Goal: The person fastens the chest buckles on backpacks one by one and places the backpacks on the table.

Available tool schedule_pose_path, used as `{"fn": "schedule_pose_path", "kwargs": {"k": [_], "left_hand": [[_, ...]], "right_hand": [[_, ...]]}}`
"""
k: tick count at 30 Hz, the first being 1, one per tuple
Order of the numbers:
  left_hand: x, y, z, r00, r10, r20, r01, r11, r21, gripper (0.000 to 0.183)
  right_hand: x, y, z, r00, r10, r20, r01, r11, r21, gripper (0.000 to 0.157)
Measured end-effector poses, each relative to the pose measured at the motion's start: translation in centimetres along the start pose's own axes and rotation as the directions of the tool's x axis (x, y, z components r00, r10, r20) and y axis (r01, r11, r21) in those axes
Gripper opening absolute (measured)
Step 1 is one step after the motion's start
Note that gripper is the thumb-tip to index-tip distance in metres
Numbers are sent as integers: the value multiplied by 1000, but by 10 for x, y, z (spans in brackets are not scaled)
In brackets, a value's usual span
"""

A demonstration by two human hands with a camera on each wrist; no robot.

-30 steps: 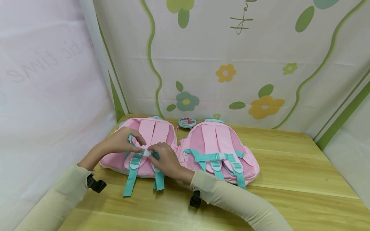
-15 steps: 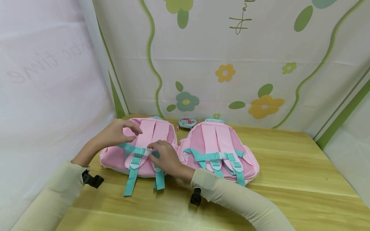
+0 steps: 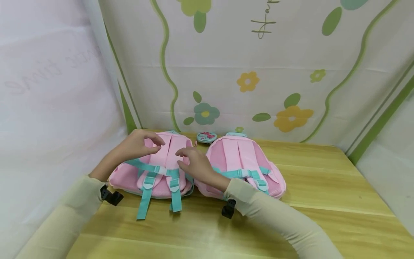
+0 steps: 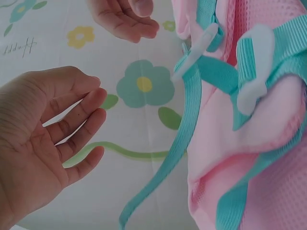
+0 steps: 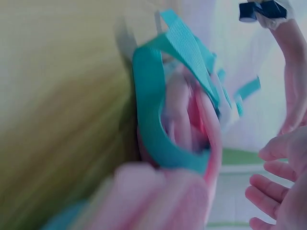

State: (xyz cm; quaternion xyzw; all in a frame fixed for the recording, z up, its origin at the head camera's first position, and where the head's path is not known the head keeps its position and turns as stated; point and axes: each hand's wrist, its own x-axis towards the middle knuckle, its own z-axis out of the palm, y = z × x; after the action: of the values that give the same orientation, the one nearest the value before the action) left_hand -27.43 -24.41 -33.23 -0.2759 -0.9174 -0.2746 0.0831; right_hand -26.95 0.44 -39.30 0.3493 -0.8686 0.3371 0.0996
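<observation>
Two pink backpacks lie with their strap sides up. On the left backpack [image 3: 124,176], a white buckle [image 3: 162,171] joins the teal chest strap [image 3: 142,165] across the shoulder straps. My left hand [image 3: 139,144] hovers over its upper left part, thumb and fingers loosely bent around nothing. Just right of it, my right hand [image 3: 198,165] is held over the gap between the bags, also holding nothing. In the left wrist view, the left hand [image 4: 57,129] is apart from the pink backpack [image 4: 216,158]. The right wrist view shows the right hand [image 5: 283,191] with fingers spread.
The right backpack [image 3: 239,151] has its own teal chest strap buckled. Behind the bags sits a small round teal pouch [image 3: 206,137] with a pink picture. A wooden table [image 3: 323,187] carries everything, with flowered cloth [image 3: 226,86] hanging behind.
My left hand let go of the buckle area first and rose. My right hand has since released the buckle and moved up and right. The chest strap now lies loose across the left bag.
</observation>
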Motion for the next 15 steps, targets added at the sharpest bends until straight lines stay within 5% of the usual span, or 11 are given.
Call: {"fn": "schedule_pose_path", "kwargs": {"k": [15], "left_hand": [[35,10,26,1000,-8,9,8,1000,-3,15]], "right_hand": [[-10,58,-73,986,164,33,-162,986,-47,34]]}}
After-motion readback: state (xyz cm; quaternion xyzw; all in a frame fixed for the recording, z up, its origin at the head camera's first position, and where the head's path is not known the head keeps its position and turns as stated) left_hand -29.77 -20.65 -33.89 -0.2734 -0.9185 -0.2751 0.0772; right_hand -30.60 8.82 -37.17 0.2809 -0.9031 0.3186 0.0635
